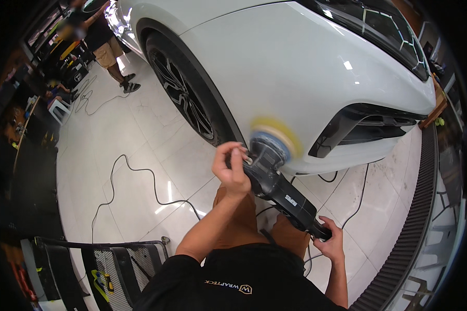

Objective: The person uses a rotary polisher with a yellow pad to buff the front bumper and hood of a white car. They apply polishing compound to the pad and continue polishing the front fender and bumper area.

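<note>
1. The left hand (232, 171) is curled around the side of the black polisher (283, 189), close to its round end
2. The right hand (331, 238) is wrapped around the back end of the polisher, so both hands are closed on it
3. The polisher is in front of the person's legs, tilted, with its round end up and to the left
4. On that end is a yellow pad (290, 133), all blurry, up against the front side of the white car (254, 67), but the blur makes it hard to tell how much of it touches
5. Just to the left of the pad is the car's big black wheel (184, 96), and to the right is a black opening (368, 127) low on the front
6. A thin black cord (127, 165) wiggles over the shiny floor (145, 199)
7. At the lower left, a dark frame (114, 242) with mesh bears a yellow tool (109, 282) and a yellow-green strip (97, 285)
8. Far back stand another person (106, 49), a white stool (58, 110) and a black box (77, 76), and I cannot see what is in the box
</note>
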The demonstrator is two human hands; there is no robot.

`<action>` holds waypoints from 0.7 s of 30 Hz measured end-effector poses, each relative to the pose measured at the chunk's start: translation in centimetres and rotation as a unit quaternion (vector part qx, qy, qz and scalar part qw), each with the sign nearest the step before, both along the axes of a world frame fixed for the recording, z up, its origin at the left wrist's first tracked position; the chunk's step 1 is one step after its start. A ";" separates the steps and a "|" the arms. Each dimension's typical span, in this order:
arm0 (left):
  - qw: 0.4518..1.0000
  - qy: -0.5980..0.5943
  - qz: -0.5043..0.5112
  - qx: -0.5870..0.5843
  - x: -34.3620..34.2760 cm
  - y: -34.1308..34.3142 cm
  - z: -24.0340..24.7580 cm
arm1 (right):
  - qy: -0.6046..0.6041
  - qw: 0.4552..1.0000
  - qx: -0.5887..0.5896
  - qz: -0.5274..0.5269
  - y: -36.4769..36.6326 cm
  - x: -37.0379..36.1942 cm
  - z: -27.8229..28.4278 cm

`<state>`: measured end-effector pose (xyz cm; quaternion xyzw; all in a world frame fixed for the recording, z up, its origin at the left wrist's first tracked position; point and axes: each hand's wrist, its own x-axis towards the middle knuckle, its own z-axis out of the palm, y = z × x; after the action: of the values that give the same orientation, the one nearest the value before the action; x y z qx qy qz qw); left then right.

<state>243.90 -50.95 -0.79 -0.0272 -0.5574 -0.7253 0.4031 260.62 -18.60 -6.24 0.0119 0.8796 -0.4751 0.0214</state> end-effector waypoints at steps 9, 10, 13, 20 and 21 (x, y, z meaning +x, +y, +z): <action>0.998 0.052 0.025 -0.034 -4.8 -6.3 2.7 | 0.049 0.997 -0.042 0.033 -4.8 -3.3 -0.5; 0.997 0.056 0.024 -0.041 -5.8 -7.9 4.3 | 0.065 0.995 -0.053 0.054 -6.0 -4.2 0.6; 0.995 0.091 -0.020 -0.030 -9.8 -12.3 9.3 | 0.129 0.983 -0.066 0.116 -10.5 -6.1 4.7; 0.986 0.148 -0.070 -0.019 -18.5 -22.0 17.0 | 0.125 0.973 -0.122 0.153 -19.3 -10.7 13.4; 0.985 0.154 -0.080 -0.016 -19.4 -23.3 17.6 | 0.140 0.970 -0.117 0.158 -20.3 -11.3 14.1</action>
<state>224.46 -74.23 16.79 -0.1894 -0.4961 -0.7335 0.4242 249.33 -38.87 7.89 -0.1969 0.8028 -0.5622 -0.0259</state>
